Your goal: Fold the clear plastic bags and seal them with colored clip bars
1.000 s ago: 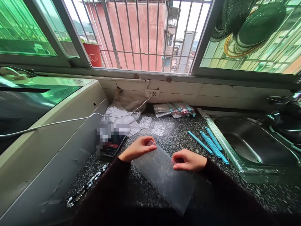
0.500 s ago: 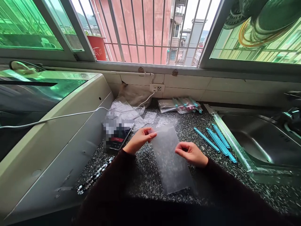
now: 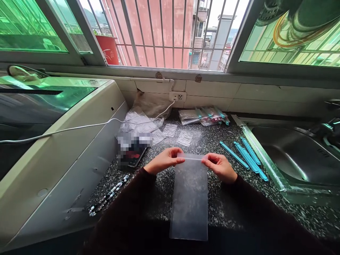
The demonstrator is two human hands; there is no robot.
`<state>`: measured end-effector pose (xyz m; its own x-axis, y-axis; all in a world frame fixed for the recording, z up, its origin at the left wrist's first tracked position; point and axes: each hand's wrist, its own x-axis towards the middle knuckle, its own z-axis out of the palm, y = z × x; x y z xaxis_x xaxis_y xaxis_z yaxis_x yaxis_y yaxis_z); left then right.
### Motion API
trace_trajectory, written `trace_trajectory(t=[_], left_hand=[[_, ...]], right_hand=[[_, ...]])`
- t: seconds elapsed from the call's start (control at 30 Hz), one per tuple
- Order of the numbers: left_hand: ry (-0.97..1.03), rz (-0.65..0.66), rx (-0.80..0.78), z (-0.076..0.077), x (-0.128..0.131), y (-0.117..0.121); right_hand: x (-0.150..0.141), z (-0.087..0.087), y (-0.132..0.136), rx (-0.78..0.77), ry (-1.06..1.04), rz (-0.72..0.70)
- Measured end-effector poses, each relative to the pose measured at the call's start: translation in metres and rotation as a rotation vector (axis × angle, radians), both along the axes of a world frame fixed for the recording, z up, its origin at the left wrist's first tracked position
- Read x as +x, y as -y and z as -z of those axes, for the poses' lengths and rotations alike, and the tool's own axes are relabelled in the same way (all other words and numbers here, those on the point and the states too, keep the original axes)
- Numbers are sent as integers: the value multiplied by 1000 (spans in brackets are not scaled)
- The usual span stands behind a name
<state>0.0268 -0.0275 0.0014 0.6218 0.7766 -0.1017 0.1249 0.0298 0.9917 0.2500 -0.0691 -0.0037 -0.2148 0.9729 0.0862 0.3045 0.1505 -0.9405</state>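
A frosted clear plastic bag (image 3: 190,198), long and flat, hangs upright between my hands above the front of the counter. My left hand (image 3: 170,160) pinches its top left corner between thumb and fingers. At the top right corner, my right hand (image 3: 218,165) grips it the same way. A narrow band with a seam line runs along the bag's top edge, between the two thumbs. Whatever lies directly behind the bag shows only dimly through it. Several light-blue flat strips (image 3: 245,157) lie on the counter to the right of my right hand.
Clear plastic packets (image 3: 170,130) and a phone (image 3: 139,157) lie to the left. A beaded string (image 3: 110,194) rests near the white appliance (image 3: 103,131). Filled bags with blue strips (image 3: 203,116) lie by the wall. A white cable (image 3: 111,120) crosses to the socket. The sink (image 3: 287,152) is at right.
My right hand has moved from the bag's right side up to its top right corner. The bag has swung from slanted to straight, and my left hand is slightly lower and further right.
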Motion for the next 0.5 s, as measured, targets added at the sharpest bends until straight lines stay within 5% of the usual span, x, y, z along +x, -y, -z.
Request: trace_trajectory(t=[0.17,0.5], left_hand=[[17,-109,-6,7,6,0],[-2,-171,119,10,11,3]], right_hand=[[2,-3,0,51,3,70],[5,0,-7,-63,89,-88]])
